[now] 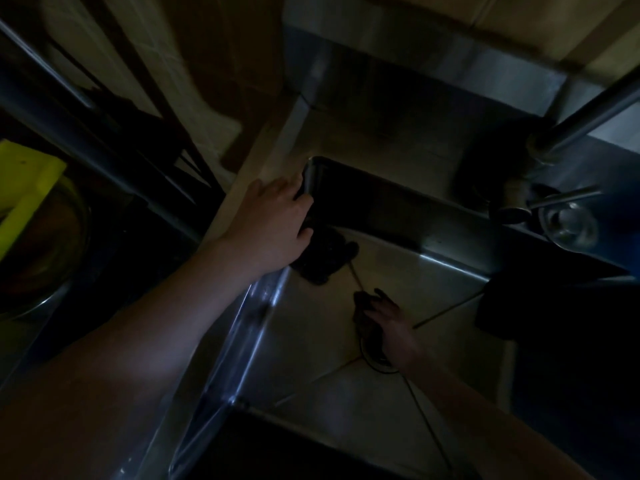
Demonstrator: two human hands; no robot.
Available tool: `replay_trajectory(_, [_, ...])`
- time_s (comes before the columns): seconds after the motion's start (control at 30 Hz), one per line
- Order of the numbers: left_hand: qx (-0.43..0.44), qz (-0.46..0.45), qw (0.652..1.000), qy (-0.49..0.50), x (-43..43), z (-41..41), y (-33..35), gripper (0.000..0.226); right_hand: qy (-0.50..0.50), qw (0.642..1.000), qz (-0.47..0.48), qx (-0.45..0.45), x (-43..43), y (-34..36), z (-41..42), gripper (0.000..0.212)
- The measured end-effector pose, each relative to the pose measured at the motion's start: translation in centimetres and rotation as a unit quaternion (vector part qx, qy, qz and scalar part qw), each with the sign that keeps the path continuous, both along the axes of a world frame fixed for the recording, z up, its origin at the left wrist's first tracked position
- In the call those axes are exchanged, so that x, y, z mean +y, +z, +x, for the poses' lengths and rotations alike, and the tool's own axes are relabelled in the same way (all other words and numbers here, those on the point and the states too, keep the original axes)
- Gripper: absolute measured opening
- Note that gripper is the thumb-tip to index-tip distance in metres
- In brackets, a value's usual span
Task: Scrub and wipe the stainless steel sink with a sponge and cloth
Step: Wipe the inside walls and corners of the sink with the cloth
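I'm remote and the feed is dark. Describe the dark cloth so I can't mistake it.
Start at the steel sink basin and follow its left rim toward the far corner. There the left hand presses a crumpled dark cloth that hangs down the inside wall. It is black and rumpled, unlike the smooth pale steel around it.

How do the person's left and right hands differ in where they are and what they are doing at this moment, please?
The left hand rests up on the sink rim at the far corner, pressing a dark cloth that hangs over the edge; the right hand is down inside the basin near the drain. The left hand is better lit; the right hand is in shadow, and whether it holds anything is unclear. Both arms are bare.
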State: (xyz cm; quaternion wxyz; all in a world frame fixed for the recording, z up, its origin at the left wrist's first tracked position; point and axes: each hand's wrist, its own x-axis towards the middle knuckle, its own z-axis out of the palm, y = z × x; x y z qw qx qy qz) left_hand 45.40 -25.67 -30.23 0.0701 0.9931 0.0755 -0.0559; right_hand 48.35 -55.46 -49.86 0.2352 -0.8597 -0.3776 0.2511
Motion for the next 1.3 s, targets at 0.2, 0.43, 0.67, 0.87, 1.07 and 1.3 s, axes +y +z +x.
replay_trajectory(0.2, [-0.002, 0.003, 1.000, -0.002, 0.2, 0.1, -0.2, 0.041, -0.006, 0.999, -0.035, 0.035, 4.0, 0.7, 0.8, 0.048])
replay_trajectory(0.43, [-0.010, 0.003, 1.000, -0.002, 0.2, -0.2, -0.6, 0.041, -0.105, 0.993, 0.056, 0.015, 14.2, 2.4, 2.1, 0.036])
replay_trajectory(0.67, [-0.010, -0.006, 1.000, -0.001, 0.2, -0.1, -0.5, 0.045, 0.059, 0.995, -0.073, 0.040, 9.9, 1.3, 0.4, 0.044])
replay_trajectory(0.87, [-0.011, -0.005, 1.000, -0.005, 0.2, -0.2, -0.2, 0.044, 0.212, 0.964, -0.158, 0.010, 1.7, 1.9, -3.4, 0.035])
replay_trajectory(1.07, [-0.007, 0.012, 1.000, -0.003, -0.2, -0.1, -0.2, 0.042, 0.440, 0.863, -0.186, -0.163, 1.8, 2.2, -4.9, 0.037])
replay_trajectory(1.3, [0.007, 0.013, 1.000, 0.007, -0.3, 0.0, 0.0, 0.044, 0.290, 0.949, -0.123, -0.013, 5.6, 2.6, -2.8, 0.040])
